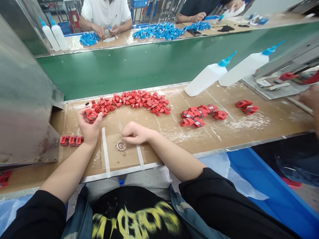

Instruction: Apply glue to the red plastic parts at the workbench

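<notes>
My left hand [89,130] is closed around red plastic parts [91,115], at the left end of a long heap of red and grey parts [139,99]. How many pieces it grips I cannot tell. My right hand [134,133] is closed over the cardboard pad, its fingertips pinched together; anything between them is hidden. Just below those fingertips lies a small round clear dish [121,145]. Beside my left wrist, a short row of red parts [72,141] stands near the metal housing.
Two white squeeze bottles [206,79] with blue nozzles lean at the back right. More red parts [199,114] lie right of centre. A metal housing [25,99] bounds the left. Across the green belt [124,68], people handle blue parts [161,31]. Another person's hand [310,99] shows at right.
</notes>
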{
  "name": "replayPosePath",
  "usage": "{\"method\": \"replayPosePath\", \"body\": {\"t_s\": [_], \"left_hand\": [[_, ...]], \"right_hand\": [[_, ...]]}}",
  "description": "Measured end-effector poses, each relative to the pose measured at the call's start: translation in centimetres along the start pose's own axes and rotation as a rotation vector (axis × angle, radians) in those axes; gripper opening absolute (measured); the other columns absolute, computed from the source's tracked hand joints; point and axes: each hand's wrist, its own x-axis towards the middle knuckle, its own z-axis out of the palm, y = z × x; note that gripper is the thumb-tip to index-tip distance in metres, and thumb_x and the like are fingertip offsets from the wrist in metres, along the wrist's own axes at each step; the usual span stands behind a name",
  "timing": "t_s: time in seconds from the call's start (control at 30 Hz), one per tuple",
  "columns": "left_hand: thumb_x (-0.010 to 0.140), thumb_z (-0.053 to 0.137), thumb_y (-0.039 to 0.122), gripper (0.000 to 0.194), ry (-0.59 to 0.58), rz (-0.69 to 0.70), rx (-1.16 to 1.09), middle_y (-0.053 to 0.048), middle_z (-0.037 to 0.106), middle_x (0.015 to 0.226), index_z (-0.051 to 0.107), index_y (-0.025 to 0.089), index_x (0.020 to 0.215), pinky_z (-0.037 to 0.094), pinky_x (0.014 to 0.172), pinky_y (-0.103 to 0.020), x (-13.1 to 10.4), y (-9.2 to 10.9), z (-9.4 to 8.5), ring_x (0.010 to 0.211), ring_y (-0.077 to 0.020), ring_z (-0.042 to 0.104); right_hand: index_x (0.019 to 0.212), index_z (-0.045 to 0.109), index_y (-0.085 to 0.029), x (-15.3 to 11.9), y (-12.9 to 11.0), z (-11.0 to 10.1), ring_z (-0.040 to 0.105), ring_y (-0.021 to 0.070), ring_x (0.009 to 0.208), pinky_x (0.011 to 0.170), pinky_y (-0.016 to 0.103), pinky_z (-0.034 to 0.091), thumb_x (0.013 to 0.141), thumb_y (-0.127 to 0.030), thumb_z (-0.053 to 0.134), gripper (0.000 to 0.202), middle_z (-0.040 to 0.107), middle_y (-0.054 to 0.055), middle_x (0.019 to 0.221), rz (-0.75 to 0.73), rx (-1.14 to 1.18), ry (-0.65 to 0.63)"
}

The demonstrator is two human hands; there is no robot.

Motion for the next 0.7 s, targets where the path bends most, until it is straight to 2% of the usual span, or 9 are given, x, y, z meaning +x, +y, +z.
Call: {"method": "replayPosePath", "body": {"t_s": [0.07, 0.1, 0.2, 0.27, 0.3, 0.33, 0.4, 0.57, 0.7], "left_hand": [[0.085, 0.075, 0.05, 0.053, 0.149, -0.001, -0.056, -0.005, 0.061, 0.109, 0.041, 0.023, 0.115, 0.056, 0.079, -0.031, 0.6, -0.5, -0.3, 0.081, -0.0143, 0.066], [0.088, 0.072, 0.052, 0.051, 0.176, -0.018, -0.08, -0.005, 0.061, 0.109, 0.039, 0.024, 0.115, 0.056, 0.075, -0.03, 0.8, -0.7, -0.4, 0.074, -0.0128, 0.065], [0.092, 0.065, 0.054, 0.048, 0.148, -0.071, -0.134, -0.005, 0.063, 0.11, 0.034, 0.025, 0.114, 0.055, 0.065, -0.029, 1.0, -1.0, -0.6, 0.059, -0.0093, 0.059], [0.091, 0.066, 0.056, 0.051, 0.115, -0.071, -0.141, -0.004, 0.064, 0.109, 0.033, 0.025, 0.116, 0.055, 0.065, -0.029, 0.9, -1.0, -0.6, 0.059, -0.0096, 0.06], [0.09, 0.067, 0.057, 0.053, 0.1, -0.066, -0.133, -0.005, 0.064, 0.109, 0.033, 0.026, 0.116, 0.055, 0.066, -0.03, 0.8, -1.0, -0.6, 0.061, -0.01, 0.061], [0.089, 0.068, 0.059, 0.055, 0.087, -0.059, -0.12, -0.005, 0.065, 0.11, 0.034, 0.025, 0.117, 0.056, 0.068, -0.03, 0.7, -1.0, -0.6, 0.063, -0.0103, 0.062], [0.088, 0.069, 0.06, 0.057, 0.055, -0.055, -0.099, -0.005, 0.065, 0.11, 0.035, 0.025, 0.117, 0.057, 0.071, -0.031, 0.6, -0.8, -0.7, 0.067, -0.0107, 0.064], [0.086, 0.075, 0.053, 0.053, -0.016, -0.095, -0.163, -0.005, 0.067, 0.106, 0.041, 0.023, 0.114, 0.058, 0.072, -0.03, 0.3, -0.2, -1.1, 0.068, -0.0114, 0.065], [0.084, 0.078, 0.05, 0.051, -0.059, -0.11, -0.151, -0.008, 0.069, 0.11, 0.046, 0.022, 0.114, 0.06, 0.078, -0.032, -0.1, -0.1, -1.1, 0.083, -0.0162, 0.07]], "right_hand": [[0.058, 0.031, -0.02, 0.1, 0.4, 0.2, 0.03, 0.0108, 0.055, 0.06, 0.029, 0.026, 0.102, -0.049, 0.053, 0.056, 0.031, -0.004, 0.058, 0.007, -0.037, -0.06], [0.058, 0.034, -0.02, 0.4, 0.8, 0.3, 0.031, 0.0107, 0.055, 0.06, 0.028, 0.026, 0.103, -0.051, 0.05, 0.057, 0.033, -0.004, 0.058, 0.034, -0.05, -0.022], [0.062, 0.047, -0.018, 2.1, 1.8, 0.4, 0.039, 0.0112, 0.057, 0.06, 0.027, 0.028, 0.106, -0.052, 0.045, 0.056, 0.041, -0.003, 0.059, 0.207, -0.124, 0.274], [0.083, 0.064, -0.018, 4.0, 2.5, 0.3, 0.049, 0.0124, 0.065, 0.063, 0.025, 0.032, 0.105, -0.045, 0.055, 0.036, 0.054, -0.002, 0.071, 0.309, -0.264, 0.407], [0.099, 0.068, -0.019, 5.0, 2.8, 0.2, 0.053, 0.0133, 0.071, 0.066, 0.025, 0.035, 0.102, -0.039, 0.062, 0.021, 0.06, 0.0, 0.083, 0.33, -0.356, 0.41], [0.113, 0.067, -0.021, 6.1, 3.1, 0.2, 0.057, 0.0145, 0.078, 0.068, 0.025, 0.037, 0.099, -0.034, 0.068, 0.019, 0.063, 0.002, 0.097, 0.335, -0.446, 0.379], [0.125, 0.064, -0.022, 8.1, 3.6, 0.2, 0.061, 0.0173, 0.09, 0.072, 0.025, 0.04, 0.097, -0.03, 0.071, 0.03, 0.06, 0.007, 0.116, 0.34, -0.586, 0.279], [0.103, 0.065, -0.014, 9.7, 4.3, 0.6, 0.061, 0.0221, 0.1, 0.08, 0.029, 0.047, 0.1, -0.035, 0.068, 0.022, 0.059, 0.014, 0.116, 0.351, -0.727, 0.182], [0.098, 0.061, -0.017, 7.4, 4.0, 0.9, 0.062, 0.0195, 0.092, 0.08, 0.029, 0.049, 0.096, -0.027, 0.07, 0.014, 0.064, 0.008, 0.102, 0.303, -0.513, 0.299]]}}
